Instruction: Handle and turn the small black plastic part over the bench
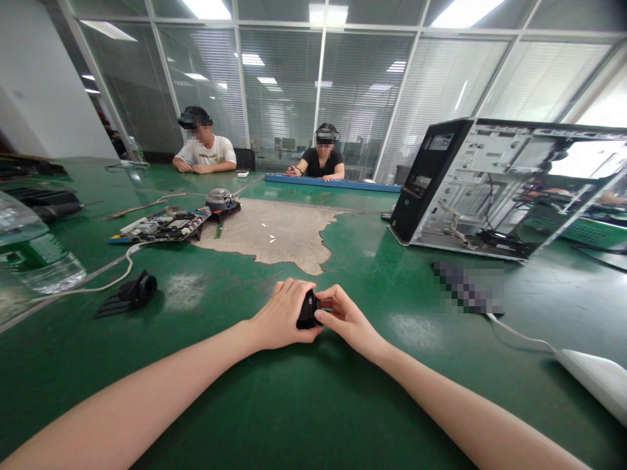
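Observation:
Near the middle of the green table, both of my hands meet at a small black device (306, 311) with a ridged, rounded body; its exact kind does not show. My left hand (281, 313) wraps round it from the left, covering much of that side. From the right, my right hand (350, 321) pinches its end between thumb and fingers. Off to the left lies a black part (131, 292) with a round, ring-like end and a flat slatted piece.
An open computer case (490, 189) stands at right, near a pixelated phone-like item (465, 287) on a white cable and a white device (592, 378). At left are a circuit board (166, 225), a heatsink fan (221, 201) and a plastic bottle (36, 248). Two people sit across the table.

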`<state>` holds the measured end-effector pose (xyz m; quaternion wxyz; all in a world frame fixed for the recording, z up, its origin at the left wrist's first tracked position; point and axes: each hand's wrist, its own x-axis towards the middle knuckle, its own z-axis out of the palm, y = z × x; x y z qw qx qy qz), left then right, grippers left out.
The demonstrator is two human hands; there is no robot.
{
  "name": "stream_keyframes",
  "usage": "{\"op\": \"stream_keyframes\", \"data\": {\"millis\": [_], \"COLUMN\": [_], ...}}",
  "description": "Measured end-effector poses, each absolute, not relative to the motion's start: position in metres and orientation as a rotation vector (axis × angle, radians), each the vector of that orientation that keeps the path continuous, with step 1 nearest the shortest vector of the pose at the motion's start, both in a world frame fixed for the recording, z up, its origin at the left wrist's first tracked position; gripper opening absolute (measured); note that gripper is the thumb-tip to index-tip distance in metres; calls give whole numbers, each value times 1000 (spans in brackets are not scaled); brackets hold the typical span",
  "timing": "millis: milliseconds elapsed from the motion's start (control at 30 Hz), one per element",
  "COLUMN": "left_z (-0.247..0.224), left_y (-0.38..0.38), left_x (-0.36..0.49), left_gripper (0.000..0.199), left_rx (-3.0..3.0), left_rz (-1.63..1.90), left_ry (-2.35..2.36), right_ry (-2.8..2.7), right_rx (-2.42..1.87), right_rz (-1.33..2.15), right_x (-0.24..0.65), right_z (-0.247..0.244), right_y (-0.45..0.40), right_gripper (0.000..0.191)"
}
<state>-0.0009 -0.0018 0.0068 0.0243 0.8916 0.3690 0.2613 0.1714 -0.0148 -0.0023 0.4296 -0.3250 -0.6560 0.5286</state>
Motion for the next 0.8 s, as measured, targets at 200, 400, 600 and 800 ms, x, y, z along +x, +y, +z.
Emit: {"op": "stream_keyframes", "data": {"millis": [200,400,600,800], "left_z": [8,7,8,9], "left_y": [-2,-2,-3,-3], "left_x": [-1,-1,-1,-1], "left_gripper": [60,61,60,61], "left_rx": [2747,2756,2747,2738], "left_rz": [814,803,820,823], "left_ry": [1130,1142,1135,1128], "right_ry": [-1670,-1704,-1658,-1661], "right_rx": [-876,-795,-822,-876], "right_rz": [1291,1257,1284,1279], "right_x": [171,171,171,170], "right_z": [-3,-3,-2,-1], "right_y": [-13,-15,-16,-15], "right_gripper": [30,29,21,28]}}
